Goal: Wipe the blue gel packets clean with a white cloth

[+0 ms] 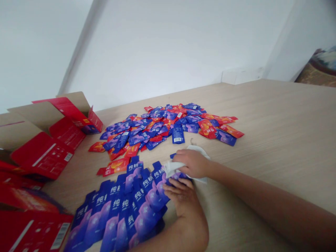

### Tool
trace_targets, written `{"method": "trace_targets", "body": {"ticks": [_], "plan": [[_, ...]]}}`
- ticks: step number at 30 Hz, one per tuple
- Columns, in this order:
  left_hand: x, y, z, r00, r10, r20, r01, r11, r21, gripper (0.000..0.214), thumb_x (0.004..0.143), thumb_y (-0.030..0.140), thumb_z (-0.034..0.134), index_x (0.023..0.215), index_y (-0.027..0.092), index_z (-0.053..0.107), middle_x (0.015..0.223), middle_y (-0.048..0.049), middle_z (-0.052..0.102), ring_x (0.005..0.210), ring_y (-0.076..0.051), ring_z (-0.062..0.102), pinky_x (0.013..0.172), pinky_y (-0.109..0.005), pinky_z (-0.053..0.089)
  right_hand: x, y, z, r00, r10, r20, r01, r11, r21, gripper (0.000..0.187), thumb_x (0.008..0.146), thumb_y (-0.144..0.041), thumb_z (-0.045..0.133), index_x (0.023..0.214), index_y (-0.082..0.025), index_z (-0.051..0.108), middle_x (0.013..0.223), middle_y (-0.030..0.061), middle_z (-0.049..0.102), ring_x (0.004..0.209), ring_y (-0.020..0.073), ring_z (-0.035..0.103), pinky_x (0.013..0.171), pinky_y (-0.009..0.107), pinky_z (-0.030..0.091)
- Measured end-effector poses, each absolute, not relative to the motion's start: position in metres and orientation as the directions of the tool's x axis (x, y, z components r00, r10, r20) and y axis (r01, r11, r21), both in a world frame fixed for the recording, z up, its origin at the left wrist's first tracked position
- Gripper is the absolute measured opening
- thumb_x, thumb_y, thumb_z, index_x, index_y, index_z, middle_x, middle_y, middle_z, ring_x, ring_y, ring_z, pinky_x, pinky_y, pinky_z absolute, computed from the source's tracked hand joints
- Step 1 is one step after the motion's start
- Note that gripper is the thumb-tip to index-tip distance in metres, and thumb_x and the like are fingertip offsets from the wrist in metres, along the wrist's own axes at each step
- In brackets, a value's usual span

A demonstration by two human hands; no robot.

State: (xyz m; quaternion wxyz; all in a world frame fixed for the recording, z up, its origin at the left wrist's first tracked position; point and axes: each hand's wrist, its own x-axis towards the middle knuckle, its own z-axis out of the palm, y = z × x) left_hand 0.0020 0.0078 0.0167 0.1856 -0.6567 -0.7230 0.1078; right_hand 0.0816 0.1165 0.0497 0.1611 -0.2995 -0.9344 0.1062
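My right hand is closed on a white tissue, bunched up under its fingers against a purple pack. More white tissue spreads out behind that hand on the table. My left hand lies flat with its fingers apart, touching the lower part of the same pack, just below the right hand. To the left, overlapping rows of purple-blue packs with tabs on top and white characters cover the table. Part of the pack beneath my hands is hidden.
Behind the rows is a loose pile of small red and blue sachets. Several open red cardboard boxes stand along the left side. The wooden table meets a white wall, where a white box sits at the back.
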Motion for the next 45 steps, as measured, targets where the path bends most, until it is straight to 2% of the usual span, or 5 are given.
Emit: {"method": "trace_targets", "body": {"ticks": [3,11,18,25,45], "plan": [[0.002,0.008,0.017,-0.080,0.990,0.118,0.918,0.119,-0.378,0.040,0.080,-0.004,0.037,0.109,0.009,0.061,0.107,-0.0244,0.065,0.100,-0.035,0.060,0.081,-0.054,0.049,0.078,0.117,0.047,-0.853,0.496,0.161,0.430,0.844,-0.322,0.015,0.082,-0.028,0.051,0.090,-0.017,0.058,0.087,0.0049,0.059,0.081,0.0183,0.053,0.070,0.028,0.037],[0.005,0.007,0.008,-0.071,0.987,0.141,0.910,0.122,-0.397,0.041,0.078,-0.005,0.041,0.113,0.008,0.058,0.117,-0.0260,0.059,0.104,-0.037,0.057,0.084,-0.059,0.045,0.090,0.133,0.042,-0.660,0.725,0.196,0.679,0.687,-0.256,0.017,0.084,-0.027,0.048,0.092,-0.015,0.057,0.090,0.0084,0.058,0.087,0.0206,0.053,0.075,0.031,0.036],[0.003,0.008,0.015,-0.048,0.998,0.048,0.873,0.065,-0.484,0.040,0.081,0.000,0.037,0.115,0.007,0.057,0.111,-0.0275,0.062,0.102,-0.038,0.058,0.080,-0.057,0.048,0.079,0.113,0.051,-0.834,0.521,0.181,0.468,0.842,-0.269,0.017,0.083,-0.028,0.049,0.091,-0.017,0.059,0.087,0.0060,0.057,0.082,0.0190,0.052,0.073,0.030,0.036],[0.004,0.006,0.009,-0.025,0.995,0.101,0.829,0.077,-0.553,0.040,0.078,0.000,0.041,0.114,0.006,0.056,0.115,-0.0289,0.059,0.099,-0.037,0.060,0.079,-0.054,0.049,0.094,0.137,0.040,-0.684,0.712,0.156,0.672,0.699,-0.244,0.018,0.087,-0.027,0.046,0.096,-0.016,0.057,0.091,0.0077,0.057,0.088,0.0204,0.052,0.076,0.031,0.035],[0.003,0.008,-0.010,-0.021,0.977,0.213,0.781,0.149,-0.607,0.036,0.077,0.005,0.045,0.110,0.010,0.059,0.113,-0.0254,0.062,0.097,-0.037,0.061,0.082,-0.058,0.046,0.091,0.122,0.051,-0.687,0.692,0.220,0.641,0.720,-0.265,0.017,0.086,-0.024,0.047,0.098,-0.016,0.055,0.094,0.0076,0.056,0.090,0.0199,0.051,0.077,0.030,0.035]]}}
